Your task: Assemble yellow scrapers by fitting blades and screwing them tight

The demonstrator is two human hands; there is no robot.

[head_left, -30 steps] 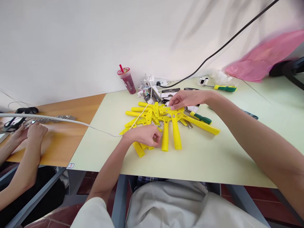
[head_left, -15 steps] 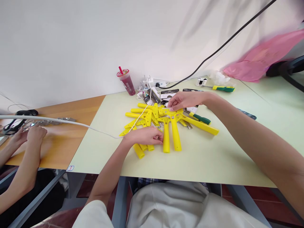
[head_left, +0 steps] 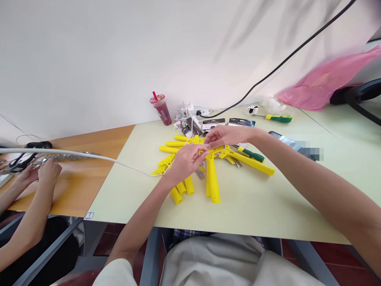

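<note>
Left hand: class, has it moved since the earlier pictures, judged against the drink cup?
Yes. Relative to the drink cup, the left hand has moved away from the table's near edge toward the wall, closer to the right hand.

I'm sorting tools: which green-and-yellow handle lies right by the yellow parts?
The front handle, its shaft end beside the yellow parts; the back handle lies nearer the wall, by the crumpled whitish bag.

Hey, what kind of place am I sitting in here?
Probably a small workshop or assembly room: yellow plastic handled parts are piled on the pale green tabletop, a green-and-yellow screwdriver lies behind, and another person's hands work at the adjoining wooden table.
</note>
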